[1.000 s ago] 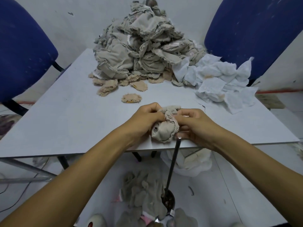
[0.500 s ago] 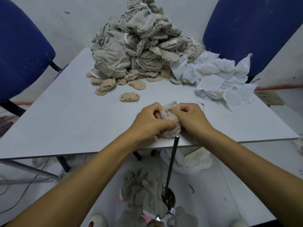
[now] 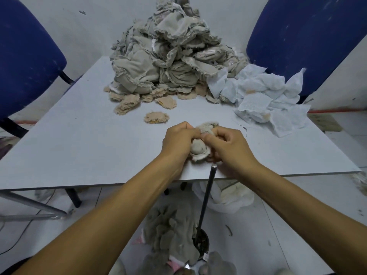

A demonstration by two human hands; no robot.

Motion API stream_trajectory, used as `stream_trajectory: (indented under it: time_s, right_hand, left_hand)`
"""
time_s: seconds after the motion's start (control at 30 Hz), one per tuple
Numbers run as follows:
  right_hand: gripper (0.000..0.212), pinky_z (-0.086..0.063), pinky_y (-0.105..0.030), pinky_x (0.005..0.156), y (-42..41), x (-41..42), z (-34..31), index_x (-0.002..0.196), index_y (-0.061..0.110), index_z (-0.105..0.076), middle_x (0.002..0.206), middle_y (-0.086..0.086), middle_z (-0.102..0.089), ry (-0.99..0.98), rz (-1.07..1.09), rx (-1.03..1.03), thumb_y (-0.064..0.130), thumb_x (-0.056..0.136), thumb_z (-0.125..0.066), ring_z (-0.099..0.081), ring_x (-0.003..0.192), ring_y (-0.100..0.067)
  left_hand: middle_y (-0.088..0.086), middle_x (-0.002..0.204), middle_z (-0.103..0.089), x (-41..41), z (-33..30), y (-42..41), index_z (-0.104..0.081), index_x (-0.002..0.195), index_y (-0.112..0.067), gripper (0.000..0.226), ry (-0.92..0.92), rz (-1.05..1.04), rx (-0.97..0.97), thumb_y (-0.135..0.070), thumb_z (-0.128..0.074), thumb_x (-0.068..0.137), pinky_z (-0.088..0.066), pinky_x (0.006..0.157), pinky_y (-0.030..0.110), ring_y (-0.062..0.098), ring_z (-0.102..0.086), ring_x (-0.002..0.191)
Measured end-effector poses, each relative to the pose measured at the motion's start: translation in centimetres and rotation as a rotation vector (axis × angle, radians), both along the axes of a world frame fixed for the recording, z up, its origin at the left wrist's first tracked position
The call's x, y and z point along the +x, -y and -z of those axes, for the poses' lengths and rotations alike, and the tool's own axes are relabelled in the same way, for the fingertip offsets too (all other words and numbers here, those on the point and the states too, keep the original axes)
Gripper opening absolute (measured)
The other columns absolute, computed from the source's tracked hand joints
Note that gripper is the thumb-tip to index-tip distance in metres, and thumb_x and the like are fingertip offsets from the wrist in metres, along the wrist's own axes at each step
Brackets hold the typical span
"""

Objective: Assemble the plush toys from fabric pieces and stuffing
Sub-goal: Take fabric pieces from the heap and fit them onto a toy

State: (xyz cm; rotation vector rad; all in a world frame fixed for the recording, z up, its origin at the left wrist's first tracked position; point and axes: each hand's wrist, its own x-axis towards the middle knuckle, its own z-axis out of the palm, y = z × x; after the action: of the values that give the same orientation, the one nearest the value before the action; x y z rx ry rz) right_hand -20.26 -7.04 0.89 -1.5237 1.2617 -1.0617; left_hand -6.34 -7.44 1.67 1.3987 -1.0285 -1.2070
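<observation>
Your left hand (image 3: 179, 138) and right hand (image 3: 228, 142) both pinch a small beige fabric piece (image 3: 199, 148) at the counter's (image 3: 79, 147) near edge. It looks soft, light and floppy; grip its frayed seam. A dark rod (image 3: 206, 197) stands just below; the fabric pile (image 3: 166, 62) sits well apart.

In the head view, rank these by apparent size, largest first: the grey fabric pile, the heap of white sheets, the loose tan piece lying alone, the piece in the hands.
1. grey fabric pile
2. heap of white sheets
3. and 4. loose tan piece and piece in the hands: similar, the latter partly covered, so unranked.
</observation>
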Motion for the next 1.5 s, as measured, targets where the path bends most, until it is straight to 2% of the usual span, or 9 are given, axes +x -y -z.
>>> stream_trajectory:
  time_s: [0.13, 0.37, 0.5, 0.57, 0.7, 0.93, 1.13, 1.33, 1.5]
  right_hand:
    - [0.029, -0.037, -0.037, 0.059, 0.7, 0.7, -0.1, 0.049, 0.022, -0.053, 0.049, 0.007, -0.047, 0.016, 0.081, 0.048, 0.038, 0.069, -0.067, -0.045, 0.056, -0.015]
    - [0.024, -0.042, -0.039, 0.062, 1.6, 1.2, 0.2, 0.051, 0.018, -0.054, 0.056, -0.006, -0.050, 0.083, 0.195, 0.115, 0.033, 0.066, -0.066, -0.050, 0.061, -0.022]
    - [0.020, -0.050, -0.029, 0.058, 1.7, -0.2, -0.3, 0.075, 0.005, -0.066, 0.068, -0.009, -0.063, 0.189, -0.070, 0.237, 0.021, 0.088, -0.066, -0.062, 0.065, -0.020]
    - [0.012, -0.052, -0.024, 0.057, 1.2, -1.0, -0.6, 0.086, 0.007, -0.067, 0.080, -0.012, -0.066, 0.273, -0.244, 0.317, 0.016, 0.092, -0.063, -0.065, 0.071, -0.020]
    - [0.024, -0.052, -0.026, 0.066, 0.4, -1.4, -0.5, 0.095, 0.001, -0.064, 0.079, -0.010, -0.060, 0.102, -0.333, 0.190, 0.017, 0.081, -0.075, -0.060, 0.073, -0.016]
    - [0.024, -0.056, -0.052, 0.086, -0.4, -0.9, -0.1, 0.094, 0.011, -0.066, 0.069, 0.004, -0.067, -0.101, -0.202, -0.002, 0.030, 0.084, -0.077, -0.070, 0.073, -0.017]
    - [0.024, -0.059, -0.052, 0.075, -0.1, -0.8, 0.3, 0.085, 0.012, -0.064, 0.072, -0.006, -0.069, -0.112, -0.098, -0.065, 0.031, 0.084, -0.078, -0.072, 0.069, -0.020]
    - [0.021, -0.059, -0.053, 0.064, 0.0, -0.3, 0.8, 0.074, 0.010, -0.064, 0.060, -0.007, -0.064, -0.082, 0.038, -0.090, 0.023, 0.084, -0.075, -0.070, 0.061, -0.029]
    - [0.024, -0.059, -0.056, 0.066, 0.1, 0.0, 0.5, 0.071, 0.007, -0.063, 0.057, -0.008, -0.066, -0.020, 0.113, -0.045, 0.024, 0.087, -0.069, -0.070, 0.053, -0.025]
  left_hand:
    - [-0.010, 0.052, -0.044, 0.6, -0.2, -0.6, -0.049, 0.052, -0.022, 0.038, -0.144, 0.107, -0.041, -0.013, -0.058, 0.088, -0.033, 0.046, 0.020, 0.008, -0.042, 0.049]
    - [-0.004, 0.061, -0.052, 0.6, 0.1, -1.1, -0.054, 0.068, -0.018, 0.019, -0.031, 0.192, -0.117, -0.026, -0.066, 0.081, -0.036, 0.046, 0.017, 0.008, -0.047, 0.053]
    - [0.016, 0.084, -0.055, 1.8, -0.2, -1.4, -0.057, 0.078, -0.010, 0.018, -0.078, 0.283, -0.082, -0.017, -0.071, 0.071, -0.048, 0.065, 0.036, 0.027, -0.057, 0.073]
    - [0.015, 0.076, -0.057, 2.1, 0.0, -1.3, -0.058, 0.068, -0.014, 0.018, -0.123, 0.222, -0.073, -0.011, -0.073, 0.077, -0.047, 0.069, 0.038, 0.026, -0.057, 0.072]
    - [0.001, 0.053, -0.053, 2.0, 0.2, -0.9, -0.056, 0.051, -0.019, 0.041, -0.151, 0.117, -0.018, 0.001, -0.063, 0.086, -0.044, 0.047, 0.020, 0.012, -0.052, 0.049]
    - [0.005, 0.055, -0.058, 0.7, 0.5, 0.0, -0.058, 0.052, -0.018, 0.032, -0.071, -0.081, 0.036, -0.007, -0.068, 0.080, -0.048, 0.060, 0.033, 0.023, -0.056, 0.060]
    - [0.002, 0.057, -0.060, 1.4, 0.2, -0.3, -0.055, 0.061, -0.016, 0.031, -0.130, 0.106, 0.010, -0.003, -0.060, 0.089, -0.048, 0.048, 0.021, 0.013, -0.059, 0.053]
    - [0.009, 0.075, -0.057, 1.8, 0.6, -1.5, -0.059, 0.076, -0.011, 0.008, -0.076, 0.219, -0.109, -0.009, -0.066, 0.078, -0.054, 0.077, 0.045, 0.026, -0.059, 0.077]
    - [0.010, 0.076, -0.055, 1.6, 0.9, -2.2, -0.065, 0.093, -0.001, 0.032, 0.041, 0.223, -0.182, -0.019, -0.075, 0.069, -0.057, 0.089, 0.055, 0.029, -0.065, 0.078]
